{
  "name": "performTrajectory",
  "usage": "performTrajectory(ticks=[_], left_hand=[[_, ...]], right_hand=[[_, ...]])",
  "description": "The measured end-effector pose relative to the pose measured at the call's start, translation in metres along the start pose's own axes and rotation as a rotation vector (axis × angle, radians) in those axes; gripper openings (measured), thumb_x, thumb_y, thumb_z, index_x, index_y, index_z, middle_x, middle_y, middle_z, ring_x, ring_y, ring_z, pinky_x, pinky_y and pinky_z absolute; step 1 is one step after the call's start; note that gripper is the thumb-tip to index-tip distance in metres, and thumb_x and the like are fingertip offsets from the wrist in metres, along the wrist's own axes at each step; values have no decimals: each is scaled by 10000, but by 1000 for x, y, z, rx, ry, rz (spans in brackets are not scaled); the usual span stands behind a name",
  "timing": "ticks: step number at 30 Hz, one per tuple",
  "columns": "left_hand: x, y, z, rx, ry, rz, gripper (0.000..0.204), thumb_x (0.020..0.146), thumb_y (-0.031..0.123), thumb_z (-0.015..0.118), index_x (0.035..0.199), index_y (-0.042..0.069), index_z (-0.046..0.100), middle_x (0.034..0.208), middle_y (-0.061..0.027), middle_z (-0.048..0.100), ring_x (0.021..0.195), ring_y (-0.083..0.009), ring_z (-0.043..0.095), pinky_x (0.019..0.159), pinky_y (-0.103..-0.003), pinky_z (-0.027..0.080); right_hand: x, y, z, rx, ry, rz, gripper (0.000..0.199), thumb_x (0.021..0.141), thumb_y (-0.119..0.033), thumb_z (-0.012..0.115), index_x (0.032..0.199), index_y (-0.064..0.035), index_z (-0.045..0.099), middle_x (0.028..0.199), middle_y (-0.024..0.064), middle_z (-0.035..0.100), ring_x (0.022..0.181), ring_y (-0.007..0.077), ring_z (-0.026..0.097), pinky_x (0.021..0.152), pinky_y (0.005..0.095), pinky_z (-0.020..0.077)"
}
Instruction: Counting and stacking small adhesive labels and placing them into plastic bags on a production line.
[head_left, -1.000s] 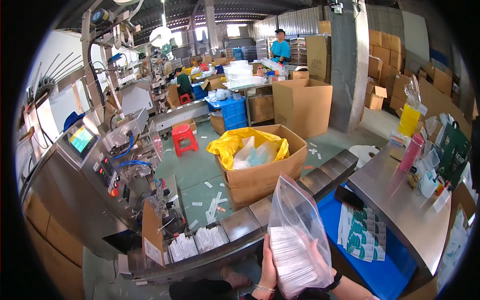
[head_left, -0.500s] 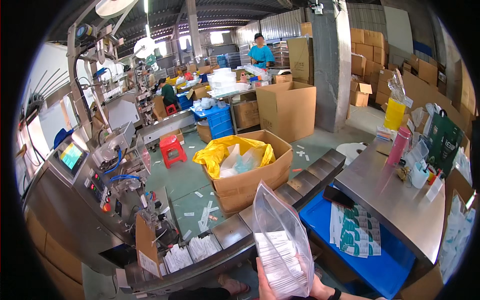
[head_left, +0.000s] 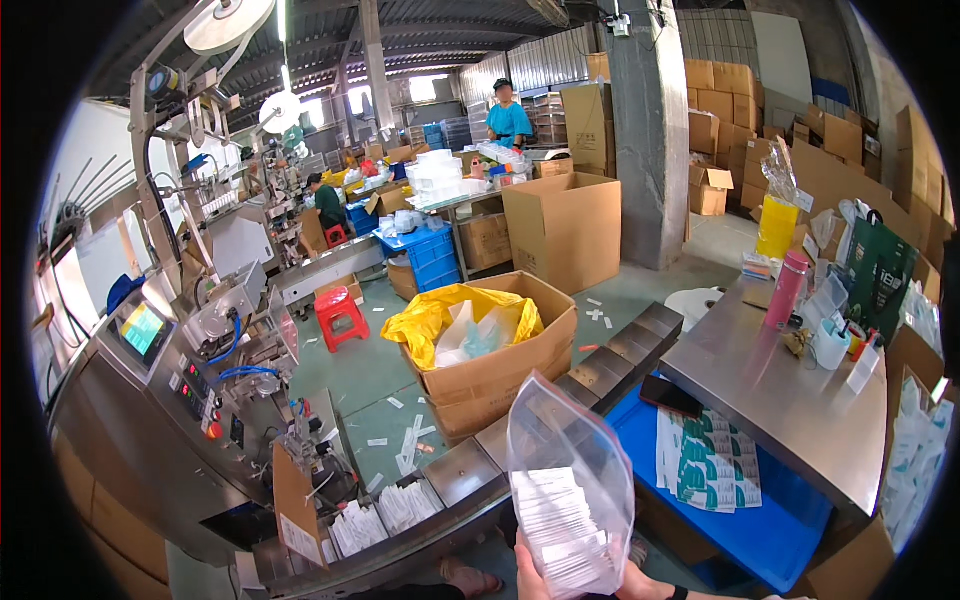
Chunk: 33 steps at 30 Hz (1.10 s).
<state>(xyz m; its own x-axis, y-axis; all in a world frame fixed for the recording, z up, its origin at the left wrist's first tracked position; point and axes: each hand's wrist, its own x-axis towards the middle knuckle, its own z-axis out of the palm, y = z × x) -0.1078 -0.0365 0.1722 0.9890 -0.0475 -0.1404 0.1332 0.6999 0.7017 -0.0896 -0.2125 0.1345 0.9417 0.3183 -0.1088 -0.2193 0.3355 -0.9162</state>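
Note:
A clear zip-top plastic bag stands upright at the lower middle, its upper part loose and unfilled. Inside its lower part sits a dense stack of thin white packets. My left hand is wrapped round the bag's lower left side. On the lower right, my right hand grips the other side, its fingers partly hidden behind the bag. To the left, more white packets fill compartments of a metal conveyor channel.
A carton lined with yellow plastic stands beyond the channel. At right are a steel table with a pink bottle and a blue tray holding printed sheets. A machine stands left. Another person is far back.
The view has shifted slightly. The bag's top leans and spreads a little farther right, while both hands keep their hold at its lower sides.

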Motion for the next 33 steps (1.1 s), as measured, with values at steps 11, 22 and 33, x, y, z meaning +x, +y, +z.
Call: performTrajectory(ticks=[11,22,33], left_hand=[[-6,22,39,-74,155,-18,620,960,506,257,1395,64,268,1368,-98,385,1233,-236,391,1033,-352,311],[-10,14,36,-206,150,-233,568,956,479,303,1323,52,377,1261,-121,479,1123,-238,484,945,-363,394],[-25,18,30,-308,130,-428,529,951,452,349,1251,40,487,1154,-143,573,1013,-240,576,857,-374,477]], right_hand=[[8,4,10,-5,4,113,786,908,-616,118,1449,-47,88,1497,68,172,1363,191,176,1119,300,116],[-29,28,-38,-8,26,233,780,912,-611,111,1449,-47,85,1501,67,159,1370,191,158,1121,301,100],[-48,32,-55,7,32,319,774,916,-606,104,1449,-46,81,1505,66,147,1377,190,140,1124,301,84]])
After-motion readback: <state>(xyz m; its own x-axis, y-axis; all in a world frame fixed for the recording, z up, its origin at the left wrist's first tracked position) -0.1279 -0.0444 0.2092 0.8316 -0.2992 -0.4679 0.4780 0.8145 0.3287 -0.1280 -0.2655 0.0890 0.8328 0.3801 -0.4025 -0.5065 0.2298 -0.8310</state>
